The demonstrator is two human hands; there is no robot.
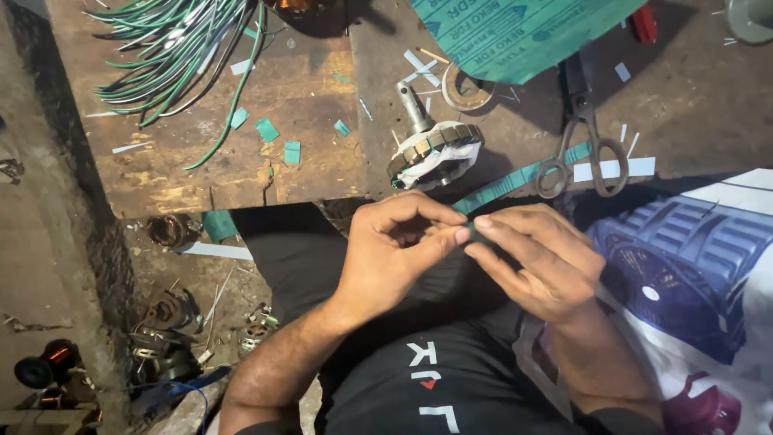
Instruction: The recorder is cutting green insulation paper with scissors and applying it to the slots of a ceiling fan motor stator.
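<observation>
Green, ribbed insulating strip [515,179] — thin, paper-like — runs from our fingertips up onto the workbench [306,161]. Our left hand [394,250] pinches its near end between thumb and forefinger; our right hand [535,258] closes on the same end from the other side, fingertips meeting. Just beyond lies one slotted metal rotor core [431,153] on a steel shaft, wrapped partly in white. One pair of scissors [584,149] rests across the strip. Farther out — one printed green sheet [515,32], one bundle of green wires [173,48], and small green offcuts, at least four.
</observation>
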